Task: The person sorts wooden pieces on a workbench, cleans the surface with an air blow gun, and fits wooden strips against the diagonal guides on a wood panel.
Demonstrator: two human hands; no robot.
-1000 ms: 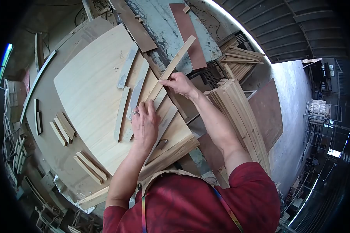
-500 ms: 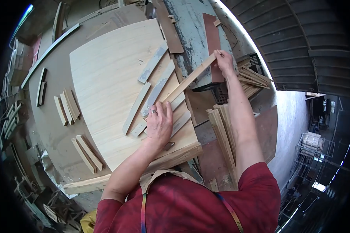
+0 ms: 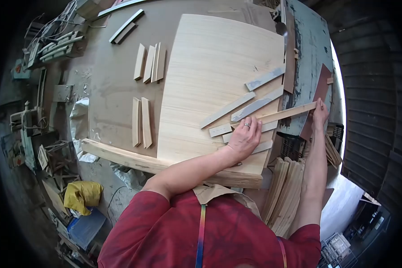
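Observation:
A long, thin wooden strip (image 3: 290, 112) lies slantwise across the right part of a pale wooden panel (image 3: 196, 67) and reaches past its edge. My right hand (image 3: 320, 114) pinches the strip's far end, out over the blue-painted bench. At its near end my left hand (image 3: 245, 137) is closed over the strip, the fingers bent down on it; the thumb is hidden. Around my left hand lie several short, angled wooden pieces with grey faces, among them an upper piece (image 3: 265, 78) and a longer one (image 3: 228, 110).
Short wooden pieces (image 3: 142, 123) stand in groups on the brown table (image 3: 116, 85) at left. A thick wooden beam (image 3: 120, 154) runs along the near edge. Long wooden strips (image 3: 285, 192) lean beside my right forearm. A worn blue bench (image 3: 303, 53) adjoins the panel.
My view has turned left, so the panel and hands appear farther right. Both hands stay on the same strip, which now looks closer to level.

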